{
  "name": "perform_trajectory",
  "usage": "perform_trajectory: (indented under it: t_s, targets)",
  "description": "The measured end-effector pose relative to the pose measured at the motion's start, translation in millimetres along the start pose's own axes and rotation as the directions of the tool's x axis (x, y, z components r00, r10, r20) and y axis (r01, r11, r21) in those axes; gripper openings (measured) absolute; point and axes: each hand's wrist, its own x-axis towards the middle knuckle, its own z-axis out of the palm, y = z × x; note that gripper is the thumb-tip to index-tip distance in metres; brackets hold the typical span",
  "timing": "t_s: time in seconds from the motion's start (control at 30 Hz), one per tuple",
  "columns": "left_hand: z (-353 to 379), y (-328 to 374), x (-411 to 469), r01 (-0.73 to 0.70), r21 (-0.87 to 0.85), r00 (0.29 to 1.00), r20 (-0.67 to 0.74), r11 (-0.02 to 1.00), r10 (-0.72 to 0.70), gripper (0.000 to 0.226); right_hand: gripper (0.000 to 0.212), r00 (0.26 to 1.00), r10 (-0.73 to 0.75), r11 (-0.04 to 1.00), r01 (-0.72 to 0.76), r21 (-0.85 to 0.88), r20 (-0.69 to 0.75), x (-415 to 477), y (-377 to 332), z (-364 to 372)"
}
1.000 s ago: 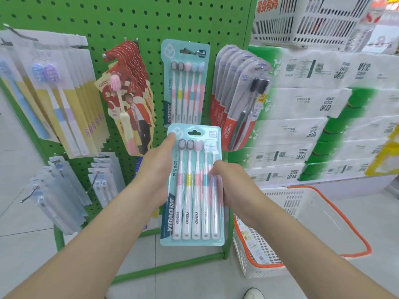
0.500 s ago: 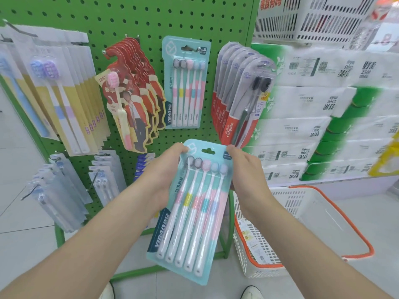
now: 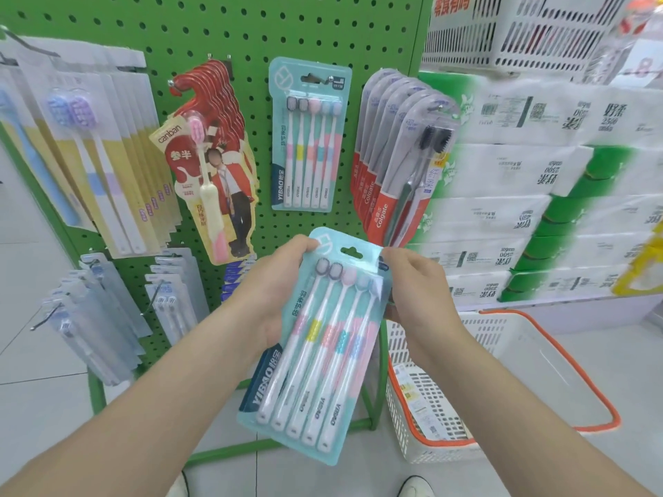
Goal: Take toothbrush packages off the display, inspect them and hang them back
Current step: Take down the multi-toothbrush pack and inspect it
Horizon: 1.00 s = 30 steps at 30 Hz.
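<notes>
Holding a teal five-brush toothbrush package (image 3: 315,347) tilted before the green pegboard display (image 3: 215,37), both hands are gripping its top corners: left hand (image 3: 276,292) curled around the left edge, right hand (image 3: 416,288) pinching the right corner, below an identical hanging package (image 3: 309,138).

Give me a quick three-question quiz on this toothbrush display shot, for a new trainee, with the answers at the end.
1. True or false: the left hand and the right hand both hold the held teal pack.
2. Where is the hanging teal pack?
A. On the pegboard, between the red packs and the Colgate packs
B. In the white basket
C. On the tissue stacks
3. How many brushes are in the held teal pack?

Key: 1 true; 2 A; 3 five.
</notes>
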Motion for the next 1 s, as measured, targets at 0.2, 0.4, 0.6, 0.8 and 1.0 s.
perform_trajectory:
  t_s: [0.2, 0.4, 0.6, 0.8, 1.0]
  targets:
    - [11, -3, -13, -0.411, 0.141, 0.908, -0.028, 0.901, 0.418, 0.056, 0.017, 0.995, -0.07, 0.986, 0.058, -0.154, -0.073, -1, 8, 3]
    - [10, 0, -25, -0.508, 0.271, 0.861, 0.118, 0.818, 0.495, 0.021, 0.044, 0.965, 0.062, 0.989, -0.025, -0.147, 0.257, -11, 4, 9]
    - [-7, 9, -19, -0.439, 0.22, 0.895, 0.195, 0.871, 0.401, 0.025, 0.059, 0.966, 0.0, 0.996, 0.023, -0.086, 0.259, -12, -2, 6]
    - [-14, 3, -11, -0.369, 0.1, 0.892, 0.319, 0.924, 0.321, 0.068, 0.047, 0.951, -0.068, 0.995, 0.085, -0.044, 0.302, -7, -6, 4]
    - [-14, 6, -15, -0.32, 0.091, 0.891, 0.367, 0.943, 0.267, 0.075, 0.058, 0.938, -0.128, 0.979, 0.172, -0.113, 0.321, -8, -3, 8]
